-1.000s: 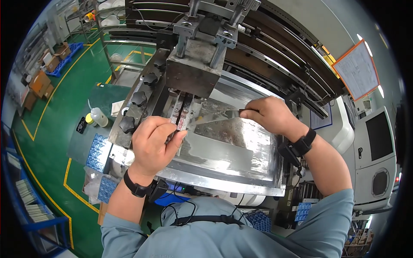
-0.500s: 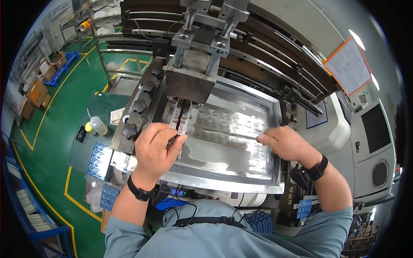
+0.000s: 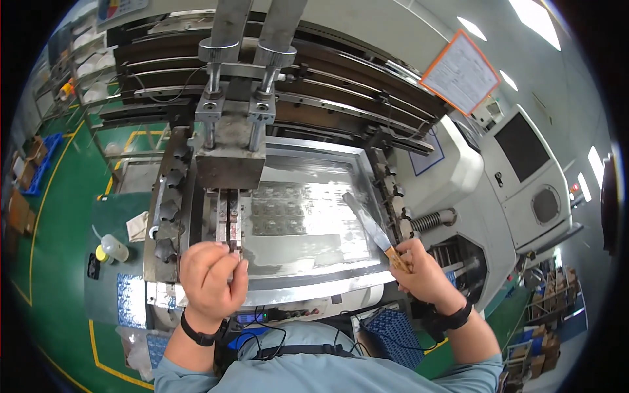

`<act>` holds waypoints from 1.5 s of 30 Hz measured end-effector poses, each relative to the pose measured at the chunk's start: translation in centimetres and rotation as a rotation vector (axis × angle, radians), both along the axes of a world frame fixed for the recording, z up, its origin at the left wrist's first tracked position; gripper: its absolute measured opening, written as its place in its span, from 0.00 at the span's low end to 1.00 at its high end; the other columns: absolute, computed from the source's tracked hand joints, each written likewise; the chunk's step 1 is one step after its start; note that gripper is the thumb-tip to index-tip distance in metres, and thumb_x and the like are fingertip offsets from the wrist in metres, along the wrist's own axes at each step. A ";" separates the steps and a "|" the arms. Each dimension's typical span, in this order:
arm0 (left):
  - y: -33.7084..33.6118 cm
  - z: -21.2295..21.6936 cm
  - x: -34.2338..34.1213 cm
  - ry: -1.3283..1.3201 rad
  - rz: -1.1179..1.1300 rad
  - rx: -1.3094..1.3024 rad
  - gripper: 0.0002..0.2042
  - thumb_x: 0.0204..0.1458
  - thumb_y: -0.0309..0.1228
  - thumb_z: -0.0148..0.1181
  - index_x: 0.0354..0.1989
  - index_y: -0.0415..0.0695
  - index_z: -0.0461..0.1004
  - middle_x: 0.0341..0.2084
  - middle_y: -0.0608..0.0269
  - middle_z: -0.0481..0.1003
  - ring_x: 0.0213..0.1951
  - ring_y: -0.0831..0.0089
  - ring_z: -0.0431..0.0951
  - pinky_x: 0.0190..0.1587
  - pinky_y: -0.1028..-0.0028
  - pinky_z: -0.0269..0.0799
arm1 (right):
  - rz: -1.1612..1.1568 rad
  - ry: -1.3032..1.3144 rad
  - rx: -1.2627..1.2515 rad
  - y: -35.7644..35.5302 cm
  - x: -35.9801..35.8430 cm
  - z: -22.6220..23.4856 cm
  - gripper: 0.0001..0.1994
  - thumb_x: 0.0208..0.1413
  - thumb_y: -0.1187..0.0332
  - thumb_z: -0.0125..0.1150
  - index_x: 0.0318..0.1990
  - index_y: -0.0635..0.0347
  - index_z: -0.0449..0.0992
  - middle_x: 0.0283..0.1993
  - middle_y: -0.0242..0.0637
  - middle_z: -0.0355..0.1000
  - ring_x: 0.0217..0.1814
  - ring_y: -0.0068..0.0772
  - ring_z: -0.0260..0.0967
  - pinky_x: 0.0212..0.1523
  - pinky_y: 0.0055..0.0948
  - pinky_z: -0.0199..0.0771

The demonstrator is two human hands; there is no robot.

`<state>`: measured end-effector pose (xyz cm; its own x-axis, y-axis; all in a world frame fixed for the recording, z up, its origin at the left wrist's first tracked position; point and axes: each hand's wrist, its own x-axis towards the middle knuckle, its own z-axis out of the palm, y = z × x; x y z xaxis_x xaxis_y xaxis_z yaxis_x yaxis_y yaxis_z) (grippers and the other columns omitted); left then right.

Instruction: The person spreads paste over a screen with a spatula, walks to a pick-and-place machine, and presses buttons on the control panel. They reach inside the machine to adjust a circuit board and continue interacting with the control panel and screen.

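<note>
Right hand (image 3: 420, 272) gripping spatula (image 3: 368, 221) by frame's (image 3: 308, 285) near-right corner; left hand (image 3: 212, 280) curled at squeegee bar's (image 3: 235, 216) near end, hold unclear; a dipped wrist could scratch the screen (image 3: 314, 252).

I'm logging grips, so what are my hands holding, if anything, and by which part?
Your right hand holds a spatula by its brown handle. Your left hand is at the metal bars' near end; whether it grips anything, I can't tell.
</note>
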<state>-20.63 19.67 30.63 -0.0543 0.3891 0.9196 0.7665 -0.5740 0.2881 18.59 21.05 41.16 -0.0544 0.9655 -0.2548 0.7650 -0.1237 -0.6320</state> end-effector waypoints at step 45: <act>-1.0 -3.2 0.0 0.100 -0.160 0.024 0.04 0.58 0.14 0.62 0.38 0.35 0.75 0.32 0.49 0.74 0.35 0.49 0.75 0.42 0.56 0.73 | -0.114 -0.483 0.328 -24.6 9.0 -15.5 0.13 0.60 0.59 0.68 0.47 0.57 0.82 0.41 0.47 0.81 0.46 0.54 0.79 0.49 0.49 0.80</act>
